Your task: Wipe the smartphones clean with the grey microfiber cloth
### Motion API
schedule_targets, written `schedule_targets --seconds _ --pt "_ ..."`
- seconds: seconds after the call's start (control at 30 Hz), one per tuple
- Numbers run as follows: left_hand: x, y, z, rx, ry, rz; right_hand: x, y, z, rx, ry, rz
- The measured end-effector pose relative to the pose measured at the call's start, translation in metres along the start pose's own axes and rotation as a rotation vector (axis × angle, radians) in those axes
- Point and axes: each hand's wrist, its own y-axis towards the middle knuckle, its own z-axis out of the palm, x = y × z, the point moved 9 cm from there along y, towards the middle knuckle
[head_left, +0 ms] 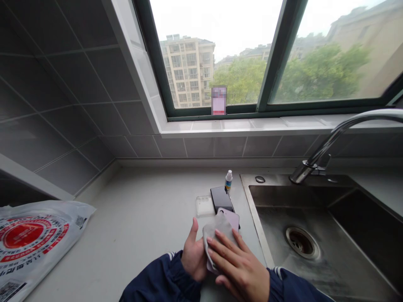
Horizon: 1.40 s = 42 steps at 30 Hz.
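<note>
A grey cloth (222, 223) is pressed between my two hands. My left hand (192, 256) supports it from the left, thumb up, its other fingers hidden behind. A lavender edge shows below the cloth by the left palm, looking like a phone held there. My right hand (242, 265) lies over the cloth with fingers extended. Just beyond, the lavender phone back (232, 217) with a camera hole sticks out; I cannot tell whether it joins the lower edge. A dark-screened phone (220, 197) and a clear phone case (204, 206) lie on the counter behind.
A small white bottle (228, 179) stands behind the phones. On the right is a steel sink (252, 214) with a chrome faucet (324, 147). A printed plastic bag (34, 239) lies at left on the pale counter (135, 218). A window (217, 118) is ahead.
</note>
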Motion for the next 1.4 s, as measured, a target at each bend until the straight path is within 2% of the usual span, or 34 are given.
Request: schedule_targets --seconds 0.33,0.53,0.7,0.83,1.0,1.1,1.2,1.4 --pt "0.011 -0.001 -0.012 -0.062 0.020 -0.029 -0.025 -0.003 -0.016 -0.099 -0.098 0.170" --pt "0.019 -0.002 -0.015 -0.076 0.017 -0.063 -0.035 -0.004 -0.013 -0.121 -0.022 0.263" --pt "0.017 0.002 -0.008 -0.085 0.033 0.007 -0.020 0.003 -0.005 -0.038 0.056 0.219" --pt "0.022 0.003 -0.008 -0.127 0.005 -0.029 -0.006 0.006 0.004 0.039 0.102 0.170" --pt "0.025 0.001 -0.017 -0.178 -0.026 -0.072 -0.001 0.005 0.009 0.010 0.110 0.147" --pt "0.021 -0.001 -0.024 -0.206 -0.069 -0.081 0.001 0.002 0.014 -0.007 0.091 0.127" --pt "0.013 -0.003 -0.028 -0.242 -0.119 -0.085 0.009 0.000 0.019 -0.019 0.064 0.044" --pt "0.002 -0.003 -0.030 -0.282 -0.172 -0.014 0.011 -0.004 0.023 -0.015 0.036 0.004"
